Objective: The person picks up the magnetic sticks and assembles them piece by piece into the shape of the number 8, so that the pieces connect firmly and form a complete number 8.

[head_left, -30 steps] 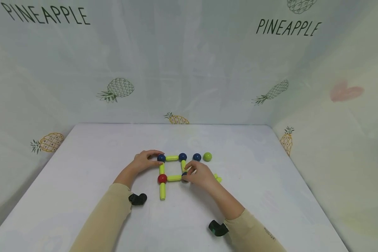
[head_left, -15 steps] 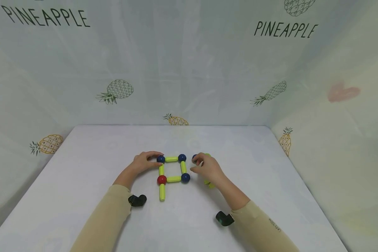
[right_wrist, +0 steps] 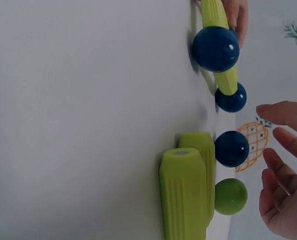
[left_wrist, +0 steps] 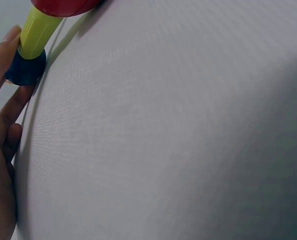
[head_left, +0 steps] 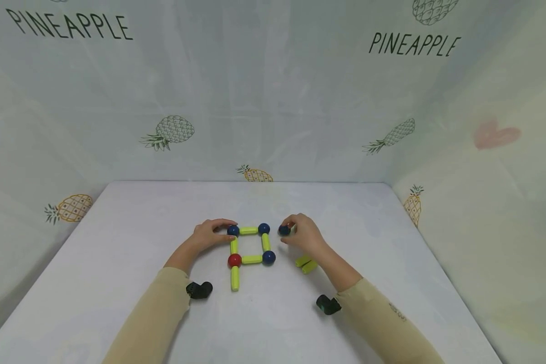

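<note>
On the white table lies a square of yellow-green rods joined by balls. My left hand [head_left: 208,233] holds the blue ball [head_left: 233,230] at its far left corner between thumb and fingers. A red ball [head_left: 234,260] forms the near left corner, with another rod [head_left: 235,278] pointing towards me. Blue balls [head_left: 264,229] [head_left: 268,258] make the right corners. Right of the square, my right hand [head_left: 306,235] hovers with parted, bent fingers around a loose blue ball [right_wrist: 232,149]. In the right wrist view the fingertips stand apart from it.
A green ball [right_wrist: 231,196] sits beside the loose blue ball, mostly hidden by the right hand in the head view. Two loose yellow-green rods [head_left: 306,264] lie below the right hand. A pineapple-print cloth [head_left: 273,101] hangs behind the table.
My right hand has left the square's near right ball and moved right and away from me to the loose blue ball. The left hand stays on its ball.
</note>
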A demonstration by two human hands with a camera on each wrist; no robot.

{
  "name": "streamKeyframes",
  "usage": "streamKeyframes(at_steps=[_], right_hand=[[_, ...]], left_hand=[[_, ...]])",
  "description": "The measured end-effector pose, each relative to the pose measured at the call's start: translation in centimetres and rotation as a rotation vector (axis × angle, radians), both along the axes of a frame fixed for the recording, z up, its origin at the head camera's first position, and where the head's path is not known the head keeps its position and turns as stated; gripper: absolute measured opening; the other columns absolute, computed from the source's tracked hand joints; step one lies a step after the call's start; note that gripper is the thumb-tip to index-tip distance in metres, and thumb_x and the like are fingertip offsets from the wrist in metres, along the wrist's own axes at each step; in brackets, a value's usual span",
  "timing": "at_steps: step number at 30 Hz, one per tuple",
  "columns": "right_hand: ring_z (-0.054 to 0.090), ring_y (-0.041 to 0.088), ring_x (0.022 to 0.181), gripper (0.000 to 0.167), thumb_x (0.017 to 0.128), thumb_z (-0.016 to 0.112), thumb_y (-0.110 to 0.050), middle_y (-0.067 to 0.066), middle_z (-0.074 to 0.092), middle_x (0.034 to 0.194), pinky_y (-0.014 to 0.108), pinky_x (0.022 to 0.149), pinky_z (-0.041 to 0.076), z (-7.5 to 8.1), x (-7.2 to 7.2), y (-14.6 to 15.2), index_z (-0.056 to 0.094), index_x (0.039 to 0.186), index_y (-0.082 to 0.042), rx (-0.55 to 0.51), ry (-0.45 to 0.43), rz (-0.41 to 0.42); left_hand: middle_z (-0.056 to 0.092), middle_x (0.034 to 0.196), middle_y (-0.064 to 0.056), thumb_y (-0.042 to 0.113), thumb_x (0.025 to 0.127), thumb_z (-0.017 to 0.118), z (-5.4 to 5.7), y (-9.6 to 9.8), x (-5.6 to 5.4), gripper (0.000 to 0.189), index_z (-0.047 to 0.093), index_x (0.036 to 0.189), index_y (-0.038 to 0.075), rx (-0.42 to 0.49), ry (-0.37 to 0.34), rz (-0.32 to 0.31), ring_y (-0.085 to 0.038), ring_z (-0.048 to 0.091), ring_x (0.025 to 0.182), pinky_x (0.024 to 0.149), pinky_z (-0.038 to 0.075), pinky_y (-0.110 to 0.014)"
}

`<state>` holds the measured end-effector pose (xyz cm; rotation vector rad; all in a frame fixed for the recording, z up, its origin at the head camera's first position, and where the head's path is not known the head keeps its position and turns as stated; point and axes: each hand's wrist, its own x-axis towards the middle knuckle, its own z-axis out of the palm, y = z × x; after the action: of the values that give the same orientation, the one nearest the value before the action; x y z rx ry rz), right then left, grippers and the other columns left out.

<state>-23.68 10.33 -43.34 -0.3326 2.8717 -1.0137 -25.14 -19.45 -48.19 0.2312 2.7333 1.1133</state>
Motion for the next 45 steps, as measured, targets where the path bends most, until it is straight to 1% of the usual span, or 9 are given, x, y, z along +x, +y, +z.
streamKeyframes(at_steps=[3, 7, 15, 18, 24, 29, 35, 40, 45], right_hand=[[0.055, 0.022, 0.092, 0.039, 0.074, 0.085, -0.012, 0.005, 0.06, 0.105, 0.037, 0.081, 0.048, -0.1, -0.5, 0.0, 0.068, 0.11, -0.012, 0.034, 0.005, 0.0], [0.054, 0.025, 0.103, 0.039, 0.074, 0.086, -0.013, 0.005, 0.061, 0.108, 0.041, 0.091, 0.045, -0.2, -0.9, 0.0, 0.07, 0.109, -0.014, 0.082, 0.031, 0.015], [0.051, 0.025, 0.101, 0.037, 0.072, 0.088, -0.019, 0.002, 0.064, 0.106, 0.042, 0.091, 0.041, -0.4, -1.7, 0.0, 0.072, 0.106, -0.016, 0.184, 0.092, 0.039], [0.051, 0.024, 0.099, 0.037, 0.072, 0.088, -0.02, 0.002, 0.065, 0.105, 0.043, 0.092, 0.04, -0.5, -2.0, -0.1, 0.072, 0.105, -0.016, 0.216, 0.093, 0.051], [0.049, 0.022, 0.094, 0.036, 0.072, 0.088, -0.018, 0.001, 0.066, 0.103, 0.042, 0.09, 0.039, -0.6, -2.5, -0.2, 0.072, 0.104, -0.015, 0.226, 0.072, 0.057], [0.049, 0.022, 0.095, 0.037, 0.072, 0.088, -0.017, 0.0, 0.066, 0.103, 0.042, 0.09, 0.038, -0.7, -2.7, -0.4, 0.072, 0.105, -0.016, 0.236, 0.059, 0.051], [0.049, 0.022, 0.095, 0.038, 0.072, 0.087, -0.016, 0.001, 0.066, 0.102, 0.042, 0.091, 0.038, -1.1, -2.8, -0.3, 0.071, 0.106, -0.016, 0.242, 0.055, 0.039], [0.05, 0.022, 0.094, 0.036, 0.072, 0.087, -0.015, 0.001, 0.067, 0.1, 0.044, 0.091, 0.038, -1.2, -2.8, -0.3, 0.071, 0.105, -0.016, 0.224, 0.058, 0.029], [0.05, 0.022, 0.094, 0.034, 0.073, 0.086, -0.013, 0.001, 0.067, 0.1, 0.043, 0.093, 0.037, -1.2, -2.6, -0.3, 0.071, 0.104, -0.015, 0.195, 0.036, 0.022]], left_hand=[[0.06, 0.132, -0.005, 0.04, 0.084, 0.076, -0.1, 0.0, -0.1, 0.047, 0.065, 0.127, 0.025, -0.001, -0.004, 0.002, -0.034, 0.042, 0.131, 0.108, 0.017, -0.062], [0.06, 0.132, -0.005, 0.041, 0.084, 0.076, -0.2, -0.1, -0.1, 0.047, 0.065, 0.127, 0.025, -0.002, 0.002, 0.001, -0.034, 0.042, 0.13, 0.107, 0.02, -0.062], [0.06, 0.131, -0.005, 0.041, 0.083, 0.076, 0.0, -0.1, 0.0, 0.048, 0.066, 0.127, 0.024, 0.004, 0.011, -0.015, -0.034, 0.042, 0.13, 0.108, 0.017, -0.06], [0.06, 0.132, -0.005, 0.041, 0.083, 0.076, 0.1, 0.0, 0.0, 0.048, 0.066, 0.127, 0.024, 0.001, 0.004, -0.011, -0.034, 0.042, 0.13, 0.108, 0.017, -0.059], [0.06, 0.132, -0.005, 0.042, 0.084, 0.076, 0.0, 0.0, -0.1, 0.049, 0.065, 0.128, 0.024, -0.008, -0.002, -0.006, -0.034, 0.042, 0.13, 0.108, 0.017, -0.059], [0.059, 0.133, -0.004, 0.043, 0.084, 0.075, -0.1, -0.1, -0.1, 0.049, 0.065, 0.128, 0.025, -0.008, -0.01, 0.006, -0.034, 0.04, 0.131, 0.108, 0.016, -0.059], [0.059, 0.132, -0.004, 0.043, 0.084, 0.075, -0.2, -0.1, -0.2, 0.049, 0.065, 0.128, 0.025, -0.01, -0.002, 0.004, -0.034, 0.041, 0.13, 0.108, 0.017, -0.059], [0.061, 0.131, -0.004, 0.042, 0.084, 0.075, -0.3, 0.0, -0.3, 0.048, 0.065, 0.127, 0.024, -0.017, 0.019, -0.015, -0.032, 0.044, 0.128, 0.107, 0.018, -0.059], [0.062, 0.13, -0.003, 0.041, 0.085, 0.074, -0.2, -0.1, -0.2, 0.047, 0.065, 0.127, 0.022, -0.031, 0.044, -0.036, -0.032, 0.048, 0.126, 0.106, 0.018, -0.061]])
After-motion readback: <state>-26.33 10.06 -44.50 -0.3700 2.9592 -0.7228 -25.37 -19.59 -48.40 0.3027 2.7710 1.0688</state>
